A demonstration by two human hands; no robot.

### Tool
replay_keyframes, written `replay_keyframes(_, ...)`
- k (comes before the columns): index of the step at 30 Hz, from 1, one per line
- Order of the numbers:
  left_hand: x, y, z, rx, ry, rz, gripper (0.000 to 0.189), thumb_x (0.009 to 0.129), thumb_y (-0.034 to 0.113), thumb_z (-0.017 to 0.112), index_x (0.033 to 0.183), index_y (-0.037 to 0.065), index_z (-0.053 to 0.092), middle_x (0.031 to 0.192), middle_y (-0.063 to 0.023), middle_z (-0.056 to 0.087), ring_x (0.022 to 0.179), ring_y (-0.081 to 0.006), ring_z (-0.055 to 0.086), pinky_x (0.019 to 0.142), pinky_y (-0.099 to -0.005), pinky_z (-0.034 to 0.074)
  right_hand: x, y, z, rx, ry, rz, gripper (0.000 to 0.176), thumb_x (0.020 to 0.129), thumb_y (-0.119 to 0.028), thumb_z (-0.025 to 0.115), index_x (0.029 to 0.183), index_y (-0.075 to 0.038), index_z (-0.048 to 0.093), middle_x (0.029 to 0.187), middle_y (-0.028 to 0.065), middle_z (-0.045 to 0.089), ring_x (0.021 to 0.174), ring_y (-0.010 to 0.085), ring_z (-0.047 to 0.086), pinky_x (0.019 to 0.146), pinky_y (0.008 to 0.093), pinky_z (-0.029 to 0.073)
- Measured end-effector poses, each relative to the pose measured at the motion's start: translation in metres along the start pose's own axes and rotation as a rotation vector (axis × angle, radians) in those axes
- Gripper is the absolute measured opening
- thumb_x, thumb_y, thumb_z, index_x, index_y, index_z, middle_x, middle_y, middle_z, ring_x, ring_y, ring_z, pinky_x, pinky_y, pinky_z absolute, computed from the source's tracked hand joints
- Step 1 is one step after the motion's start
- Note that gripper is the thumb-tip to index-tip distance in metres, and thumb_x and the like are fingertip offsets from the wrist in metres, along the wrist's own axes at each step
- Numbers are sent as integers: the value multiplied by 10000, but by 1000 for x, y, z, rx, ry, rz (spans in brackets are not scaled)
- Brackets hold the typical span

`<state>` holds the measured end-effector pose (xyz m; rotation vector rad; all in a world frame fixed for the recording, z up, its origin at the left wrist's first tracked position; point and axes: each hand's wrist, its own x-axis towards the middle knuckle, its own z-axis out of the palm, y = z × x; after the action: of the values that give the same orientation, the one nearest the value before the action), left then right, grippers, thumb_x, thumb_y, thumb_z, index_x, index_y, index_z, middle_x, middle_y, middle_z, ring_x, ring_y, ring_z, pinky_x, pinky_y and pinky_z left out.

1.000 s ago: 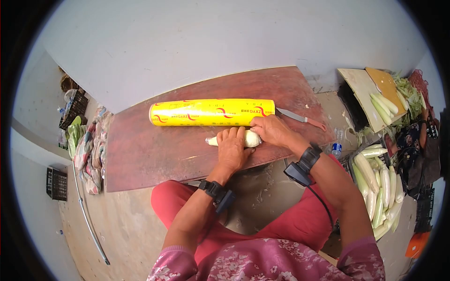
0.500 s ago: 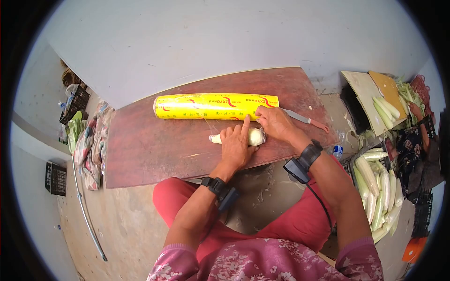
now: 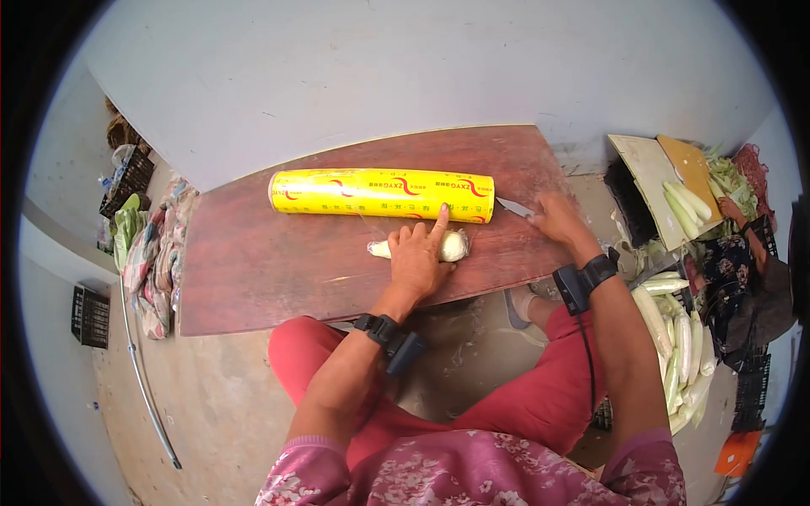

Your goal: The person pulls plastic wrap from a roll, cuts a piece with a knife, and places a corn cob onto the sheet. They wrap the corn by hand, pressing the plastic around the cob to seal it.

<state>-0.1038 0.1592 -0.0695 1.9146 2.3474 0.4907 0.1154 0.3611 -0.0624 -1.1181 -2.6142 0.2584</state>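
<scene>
A long pale vegetable (image 3: 455,246) lies on the table, wrapped in clear film, with its two ends showing. My left hand (image 3: 417,257) is over its middle, gripping it from above, while the index finger stretches forward against the roll of cling film (image 3: 371,192) with its yellow printed surface. A strip of film runs between roll and vegetable. Off the roll's right end, my right hand (image 3: 559,221) is closed round the handle of a knife (image 3: 515,207). The blade points left toward the roll; the handle is mostly hidden by my fingers.
The reddish wooden table (image 3: 245,278) stands against a pale wall. To the right, a pile of pale green vegetables (image 3: 679,346) sits near a co-worker (image 3: 742,278) and a tilted board (image 3: 637,181). Folded cloth sacks (image 3: 156,274) and black crates (image 3: 89,318) are at left.
My right hand has moved right from the roll's edge and taken hold of the knife lying there. My left hand stays on the wrapped vegetable.
</scene>
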Motion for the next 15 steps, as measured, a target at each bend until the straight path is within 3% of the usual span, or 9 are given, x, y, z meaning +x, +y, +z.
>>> replay_keyframes(4,-1,0,0,-7,6,9,985,634,354,781,1447,174,255,1034,-103,539,985,-282,472,904,-414,302,-7,14,3,-29,-223,111,386,574,-131,815,873,3,610,855,187,618,848,349,600,710,395,472)
replay_keyframes(7,-1,-1,0,-14,14,22,986,634,350,783,1447,170,255,1039,-104,540,984,-283,473,902,-414,305,-13,12,5,-64,-128,196,393,556,-141,828,858,9,626,846,179,620,835,333,602,709,389,474)
replay_keyframes(10,-2,-1,0,-20,19,25,984,634,339,784,1446,168,255,1043,-103,541,984,-282,474,901,-414,307,-17,21,3,77,-36,15,335,563,-132,824,802,1,629,760,171,631,744,335,612,653,381,482)
replay_keyframes(13,-2,-3,1,-30,34,33,982,636,329,785,1447,169,255,1046,-99,542,986,-280,474,901,-412,307,-17,16,-11,90,-199,291,272,585,-124,811,757,-24,626,686,148,631,673,295,622,617,384,481)
replay_keyframes(15,-3,-3,2,-41,43,36,980,638,325,784,1447,170,254,1046,-96,542,988,-278,474,903,-410,305,-17,37,2,95,-236,347,225,608,-118,793,705,-39,606,648,135,624,610,263,618,563,383,477)
